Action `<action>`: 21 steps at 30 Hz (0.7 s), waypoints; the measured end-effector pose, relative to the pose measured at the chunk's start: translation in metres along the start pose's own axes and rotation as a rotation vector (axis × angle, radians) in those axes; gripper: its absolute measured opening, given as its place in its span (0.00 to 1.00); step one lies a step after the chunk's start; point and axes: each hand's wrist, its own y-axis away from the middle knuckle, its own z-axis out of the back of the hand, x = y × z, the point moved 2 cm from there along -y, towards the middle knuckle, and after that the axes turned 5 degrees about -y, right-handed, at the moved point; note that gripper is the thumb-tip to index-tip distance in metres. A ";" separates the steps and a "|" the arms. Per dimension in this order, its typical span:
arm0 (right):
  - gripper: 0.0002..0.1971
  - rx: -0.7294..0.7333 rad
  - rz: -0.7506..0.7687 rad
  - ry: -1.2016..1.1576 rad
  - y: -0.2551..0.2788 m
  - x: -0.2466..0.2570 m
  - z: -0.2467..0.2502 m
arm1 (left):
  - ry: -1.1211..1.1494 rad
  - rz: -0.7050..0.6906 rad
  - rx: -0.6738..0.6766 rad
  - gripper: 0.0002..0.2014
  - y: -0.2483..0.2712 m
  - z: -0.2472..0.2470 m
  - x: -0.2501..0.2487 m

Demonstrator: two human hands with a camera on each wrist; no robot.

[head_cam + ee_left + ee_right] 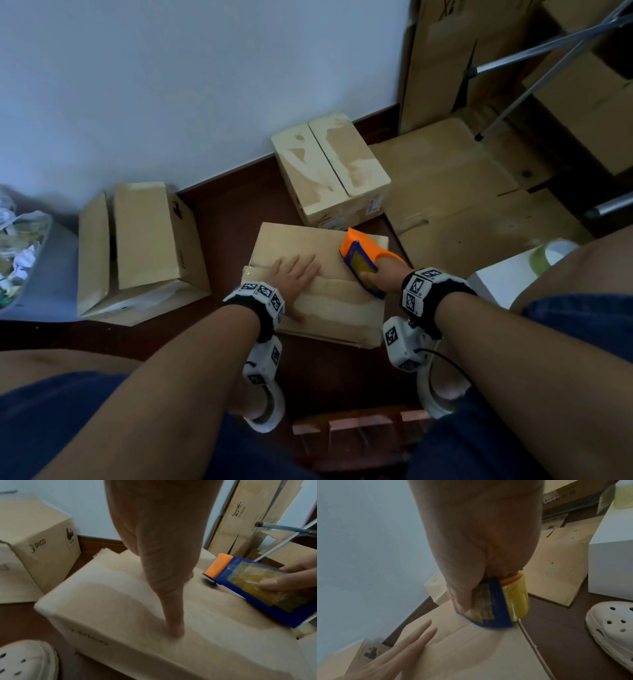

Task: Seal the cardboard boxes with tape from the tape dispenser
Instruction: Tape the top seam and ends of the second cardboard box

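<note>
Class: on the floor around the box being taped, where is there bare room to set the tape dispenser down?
Bare dark floor lies between the open box, the pale box and the box being taped. Right of it, flattened cardboard crowds the floor.

Head looks down; wrists close; all share the box (318,284).

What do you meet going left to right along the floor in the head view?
Grey bin of crumpled paper → open cardboard box → box under the left hand → tape dispenser in the right hand → flattened cardboard → white box.
</note>
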 end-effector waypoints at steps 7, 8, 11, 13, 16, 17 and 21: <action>0.16 0.066 -0.064 0.055 -0.004 -0.003 0.001 | 0.106 0.004 -0.158 0.41 -0.016 0.007 -0.029; 0.15 0.061 -0.066 0.050 -0.005 -0.002 0.000 | 0.108 -0.037 -0.123 0.39 -0.016 0.006 -0.029; 0.13 0.047 -0.071 0.029 -0.005 -0.001 -0.001 | 0.161 -0.121 0.002 0.37 -0.014 0.004 -0.022; 0.15 0.043 -0.065 0.022 -0.004 0.000 -0.002 | 0.098 -0.162 0.059 0.47 -0.012 -0.003 -0.018; 0.15 0.033 -0.040 0.023 -0.004 0.000 -0.003 | -0.044 -0.164 0.102 0.65 -0.008 -0.015 -0.018; 0.14 0.021 -0.014 0.027 -0.002 0.001 -0.002 | -0.059 -0.157 0.116 0.67 -0.009 -0.017 -0.019; 0.13 -0.078 0.063 0.102 -0.005 0.006 0.006 | -0.075 -0.143 0.121 0.70 -0.015 -0.016 -0.022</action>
